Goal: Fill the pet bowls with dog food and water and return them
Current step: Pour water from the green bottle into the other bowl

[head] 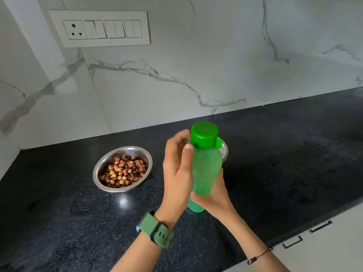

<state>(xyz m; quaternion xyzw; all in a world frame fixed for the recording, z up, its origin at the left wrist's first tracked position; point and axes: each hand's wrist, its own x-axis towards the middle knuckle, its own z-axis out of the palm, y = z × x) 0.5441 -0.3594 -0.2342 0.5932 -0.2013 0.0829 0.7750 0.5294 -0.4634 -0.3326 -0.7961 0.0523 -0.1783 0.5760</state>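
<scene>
A steel bowl (98,169) filled with brown dog food kibble sits on the black granite counter (59,222). My right hand (213,197) grips the lower body of a green plastic water bottle (206,169), held upright above the counter. The bottle's green cap (204,137) is on. My left hand (176,173) is beside the bottle's neck, fingers apart, its thumb tip touching just under the cap. A second steel bowl (225,152) shows only as a rim sliver behind the bottle; its contents are hidden.
A marble-patterned wall with a socket and switch panel (100,29) rises behind the counter. White drawer fronts with handles (320,226) lie under the counter's front edge at the lower right. A green watch (157,231) is on my left wrist.
</scene>
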